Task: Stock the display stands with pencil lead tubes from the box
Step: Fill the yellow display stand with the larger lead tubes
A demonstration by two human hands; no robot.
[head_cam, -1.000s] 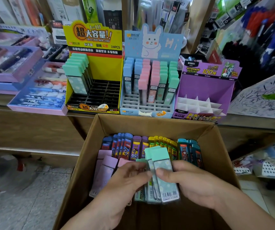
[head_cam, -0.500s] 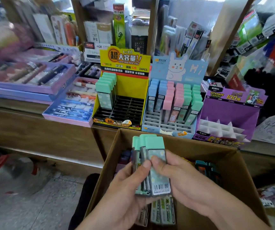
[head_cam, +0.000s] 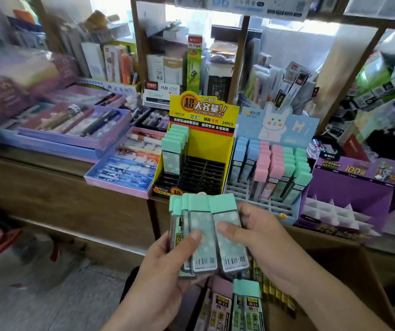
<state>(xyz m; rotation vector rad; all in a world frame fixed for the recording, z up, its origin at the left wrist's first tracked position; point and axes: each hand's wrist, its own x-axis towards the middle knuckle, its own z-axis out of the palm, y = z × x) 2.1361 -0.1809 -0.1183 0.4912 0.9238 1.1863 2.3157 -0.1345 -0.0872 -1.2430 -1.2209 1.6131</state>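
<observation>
Several mint-capped lead tubes [head_cam: 203, 235] are held as a fanned bunch, now lifted clear of the cardboard box [head_cam: 349, 271], where a second ago they sat low among the other stock. The left hand [head_cam: 165, 266] grips the bunch from below, thumb pressed across a front tube. The right hand [head_cam: 261, 237] pinches the rightmost tube, thumb on its face and fingers behind, and has slid it a little apart from the rest. Half a second ago the tubes were still stacked flush. That suggests one tube is being singled out for placing.

The bunch hovers just in front of the yellow stand [head_cam: 206, 144] on the wooden counter [head_cam: 48, 187]. A row of matching mint tubes [head_cam: 175, 151] already fills its left column. The black slots to the right stand empty, so the likely spot is there. Beside it, the blue rabbit stand [head_cam: 277, 123] is mostly full of blue, pink and green tubes. The purple stand [head_cam: 354, 187] further right shows bare white dividers. Trays of pens [head_cam: 120, 173] lie to the left. Spare tubes [head_cam: 246, 304] remain in the box below the hands. Nothing blocks the empty slots, though the filled row stands close beside them and could be knocked.
</observation>
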